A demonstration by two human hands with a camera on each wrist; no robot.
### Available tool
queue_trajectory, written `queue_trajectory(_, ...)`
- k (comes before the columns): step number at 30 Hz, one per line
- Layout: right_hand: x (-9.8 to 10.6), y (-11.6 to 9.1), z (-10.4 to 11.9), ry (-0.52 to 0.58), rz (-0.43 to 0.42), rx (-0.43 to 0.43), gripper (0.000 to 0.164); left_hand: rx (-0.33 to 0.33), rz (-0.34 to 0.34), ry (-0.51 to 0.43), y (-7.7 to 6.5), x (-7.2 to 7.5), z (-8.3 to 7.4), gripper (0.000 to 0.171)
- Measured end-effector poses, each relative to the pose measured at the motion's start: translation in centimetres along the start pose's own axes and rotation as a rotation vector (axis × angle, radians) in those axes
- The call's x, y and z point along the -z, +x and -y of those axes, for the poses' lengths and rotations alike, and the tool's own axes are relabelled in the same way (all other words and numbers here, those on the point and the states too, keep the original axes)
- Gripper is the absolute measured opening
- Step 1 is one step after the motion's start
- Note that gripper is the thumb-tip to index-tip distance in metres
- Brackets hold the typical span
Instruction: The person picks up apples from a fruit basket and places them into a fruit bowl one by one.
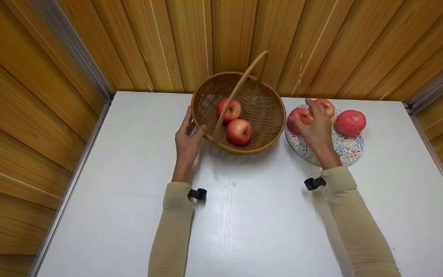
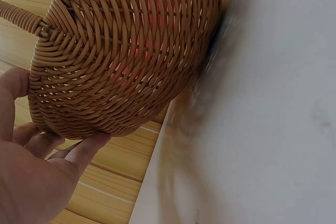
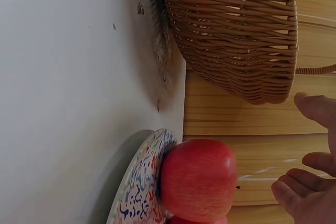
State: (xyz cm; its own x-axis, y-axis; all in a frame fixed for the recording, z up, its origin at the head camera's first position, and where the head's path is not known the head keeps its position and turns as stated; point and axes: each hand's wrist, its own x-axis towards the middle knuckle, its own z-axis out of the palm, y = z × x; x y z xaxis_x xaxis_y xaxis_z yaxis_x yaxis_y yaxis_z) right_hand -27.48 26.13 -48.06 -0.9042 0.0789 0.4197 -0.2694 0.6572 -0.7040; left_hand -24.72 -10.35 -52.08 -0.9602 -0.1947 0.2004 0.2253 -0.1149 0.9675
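Note:
My left hand (image 1: 189, 142) holds the wicker basket (image 1: 263, 104) at its left side, thumb at the rim and fingers against the outer weave (image 2: 121, 40). Two red apples (image 1: 239, 132) lie inside, under the arched handle (image 1: 240, 82). Over the patterned plate (image 1: 354, 148) hangs my right hand (image 1: 317, 129), thumb and fingers spread apart with nothing between them. Three red fruits sit on that plate: one apple (image 1: 297, 114) beside the thumb, another apple (image 1: 325, 105) behind the fingers, and a pinker apple (image 1: 350, 123) at the right. From the right wrist, the nearest apple (image 3: 198, 179) shows below the fingers.
The white table (image 1: 244, 215) meets a wood-slat wall (image 1: 183, 42) right behind the basket and plate. Slatted panels (image 1: 17, 127) with metal edge strips also stand at both sides. The plate lies close to the basket's right.

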Motion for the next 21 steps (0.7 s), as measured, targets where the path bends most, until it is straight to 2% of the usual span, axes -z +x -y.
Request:
queue_trajectory(4, -0.2, -0.2, 0.6, 0.024, -0.003, 0.032, 0.067, 0.0, -0.006, 0.019, -0.1, -0.1, -0.1, 0.073)
queue_trajectory(11, -0.5, -0.4, 1.7, 0.034, 0.042, 0.022, 0.069, 0.004, -0.007, 0.036, -0.1, 0.0, -0.1, 0.073)
queue_trajectory(21, -1.7, -0.9, 2.8, 0.033, 0.083, 0.062, 0.071, 0.004, -0.013, 0.011, -0.1, 0.0, -0.1, 0.073)
